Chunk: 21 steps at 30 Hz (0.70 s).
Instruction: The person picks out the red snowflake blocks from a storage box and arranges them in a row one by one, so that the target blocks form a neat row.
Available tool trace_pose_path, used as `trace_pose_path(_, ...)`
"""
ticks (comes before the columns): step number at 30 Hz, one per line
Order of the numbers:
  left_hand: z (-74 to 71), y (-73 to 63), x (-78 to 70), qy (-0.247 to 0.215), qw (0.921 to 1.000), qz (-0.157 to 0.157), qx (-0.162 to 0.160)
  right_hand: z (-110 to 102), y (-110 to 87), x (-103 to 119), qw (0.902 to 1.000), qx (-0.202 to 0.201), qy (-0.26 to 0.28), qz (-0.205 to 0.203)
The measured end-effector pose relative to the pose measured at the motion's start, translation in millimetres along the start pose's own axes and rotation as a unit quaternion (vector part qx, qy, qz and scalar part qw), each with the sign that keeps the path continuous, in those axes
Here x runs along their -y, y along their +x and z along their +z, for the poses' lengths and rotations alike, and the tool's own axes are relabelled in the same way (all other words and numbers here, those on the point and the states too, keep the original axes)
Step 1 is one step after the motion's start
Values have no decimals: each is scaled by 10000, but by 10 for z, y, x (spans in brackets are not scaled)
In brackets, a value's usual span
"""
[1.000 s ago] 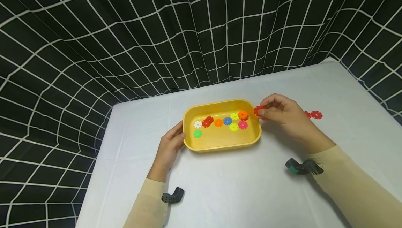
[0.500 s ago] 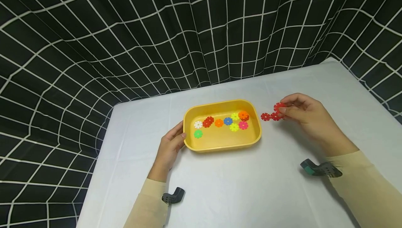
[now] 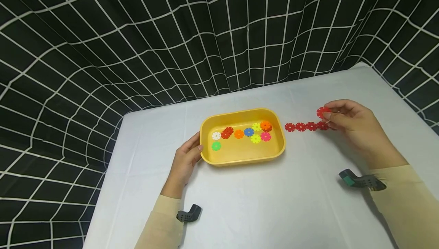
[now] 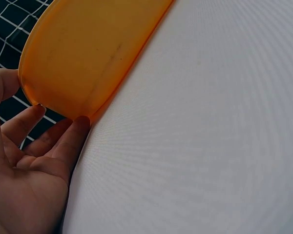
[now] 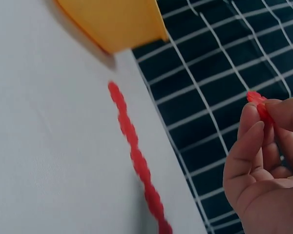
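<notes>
My left hand holds the left end of a yellow plastic tray; in the left wrist view the thumb lies at its rim and fingertips touch the outer wall. My right hand pinches a red notched snowflake disc between thumb and fingers, raised above the table. Just below it, a straight row of red snowflake discs runs rightward from beside the tray. The hand covers the right end of this row. In the right wrist view the held disc appears nearly edge-on.
Inside the tray lie several loose discs: white, green, blue, pink, plus red, orange and yellow ones. A white cloth covers the table. Behind it hangs a black curtain with white grid lines.
My right hand has moved rightward from the tray's right edge, carrying the red disc along above the row. More of the row's left part is uncovered. Left hand and tray have stayed put.
</notes>
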<state>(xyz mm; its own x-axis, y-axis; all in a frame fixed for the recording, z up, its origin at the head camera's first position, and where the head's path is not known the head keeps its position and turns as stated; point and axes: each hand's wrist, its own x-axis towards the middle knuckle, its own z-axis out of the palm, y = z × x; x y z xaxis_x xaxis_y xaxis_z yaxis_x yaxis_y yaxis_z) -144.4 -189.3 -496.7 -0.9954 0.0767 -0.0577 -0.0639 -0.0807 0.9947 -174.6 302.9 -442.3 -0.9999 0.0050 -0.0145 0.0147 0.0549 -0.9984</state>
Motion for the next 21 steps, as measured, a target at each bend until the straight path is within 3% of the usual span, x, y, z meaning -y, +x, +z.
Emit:
trace_pose_path(8,2,3,6,39,10000,-15,10,-301,20,-116,9966,-313,731,229)
trace_pose_path(13,-6,5,7,33,10000,-1,19,-452,29,-180,9949,-602,680,432)
trace_pose_path(16,-13,4,6,-7,10000,19,51,-542,49,-229,9941,-871,339,549)
trace_pose_path(21,-17,3,15,3,9999,64,88,-677,64,-333,9839,-1255,-957,837)
